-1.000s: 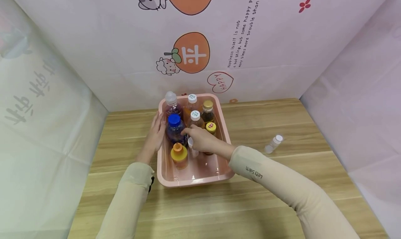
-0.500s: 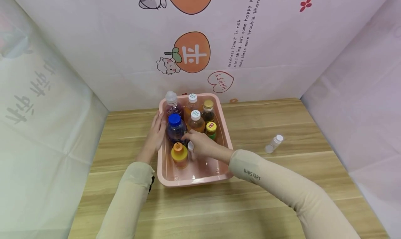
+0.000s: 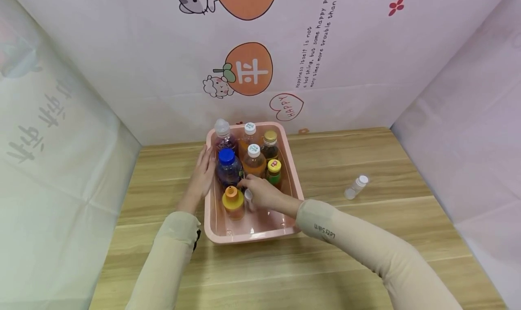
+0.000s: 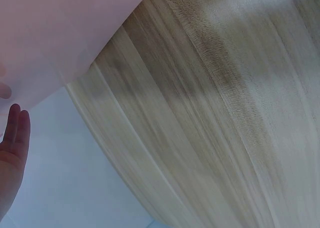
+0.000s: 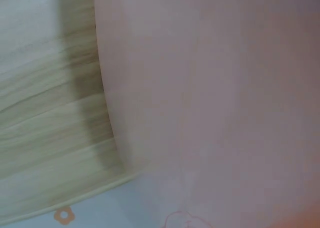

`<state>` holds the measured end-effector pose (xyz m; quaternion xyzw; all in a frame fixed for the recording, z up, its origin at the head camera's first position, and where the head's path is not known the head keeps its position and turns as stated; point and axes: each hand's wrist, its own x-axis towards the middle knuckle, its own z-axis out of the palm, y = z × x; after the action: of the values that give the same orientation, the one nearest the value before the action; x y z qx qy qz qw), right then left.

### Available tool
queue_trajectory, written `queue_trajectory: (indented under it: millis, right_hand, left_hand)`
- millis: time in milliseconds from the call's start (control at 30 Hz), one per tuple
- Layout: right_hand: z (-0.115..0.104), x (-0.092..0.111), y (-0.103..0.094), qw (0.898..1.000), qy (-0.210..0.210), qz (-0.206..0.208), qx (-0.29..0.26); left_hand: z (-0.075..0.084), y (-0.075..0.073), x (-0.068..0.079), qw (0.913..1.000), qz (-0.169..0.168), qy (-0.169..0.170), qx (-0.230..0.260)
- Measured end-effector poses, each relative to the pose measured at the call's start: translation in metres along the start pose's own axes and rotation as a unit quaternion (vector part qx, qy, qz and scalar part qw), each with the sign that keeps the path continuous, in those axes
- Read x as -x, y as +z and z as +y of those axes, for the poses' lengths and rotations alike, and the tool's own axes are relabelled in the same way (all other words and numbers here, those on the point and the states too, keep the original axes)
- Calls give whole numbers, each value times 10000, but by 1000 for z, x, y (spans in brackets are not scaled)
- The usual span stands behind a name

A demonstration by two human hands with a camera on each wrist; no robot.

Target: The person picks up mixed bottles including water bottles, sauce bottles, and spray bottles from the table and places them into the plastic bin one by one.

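Note:
In the head view my left hand (image 3: 202, 172) rests with straight fingers on the left rim of a pink plastic bin (image 3: 254, 237). It also shows at the left edge of the left wrist view, fingers (image 4: 19, 133) beside the bin's pink wall. Inside the bin, my right hand (image 3: 263, 192) holds a small white-capped bottle (image 3: 248, 195), its lower part hidden by the hand. Close around it stand a blue-capped bottle (image 3: 229, 167), an orange-nozzled squeeze bottle (image 3: 234, 204), a white-capped bottle with orange liquid (image 3: 254, 161) and a yellow-lidded jar (image 3: 274, 172).
At the bin's back are a clear-domed bottle (image 3: 224, 136), another white-capped bottle (image 3: 250, 133) and a gold-lidded jar (image 3: 270, 143). A small clear white-capped bottle (image 3: 356, 186) lies on the wooden table (image 3: 325, 265) to the right. Printed sheets (image 3: 346, 75) wall the table in.
My right hand and the small white-capped bottle have shifted slightly toward the bin's front, uncovering more of the yellow-lidded jar and the orange-liquid bottle. The left hand has stayed on the rim.

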<state>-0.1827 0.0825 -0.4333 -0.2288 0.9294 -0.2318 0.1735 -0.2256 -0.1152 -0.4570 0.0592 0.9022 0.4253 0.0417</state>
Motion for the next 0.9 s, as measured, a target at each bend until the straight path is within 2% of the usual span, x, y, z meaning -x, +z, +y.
queue_trajectory:
  millis: [267, 600, 900]
  right_hand:
    - [3, -1, 7, 9999, 62, -21, 109]
    - [6, -3, 7, 9997, 146, -50, 172]
    - [4, 5, -7, 9999, 91, 57, -135]
  left_hand:
    - [1, 0, 1, 10000, -17, -64, 6]
    - [1, -2, -2, 9999, -66, -97, 21]
    - [0, 0, 0, 9999, -74, -88, 14]
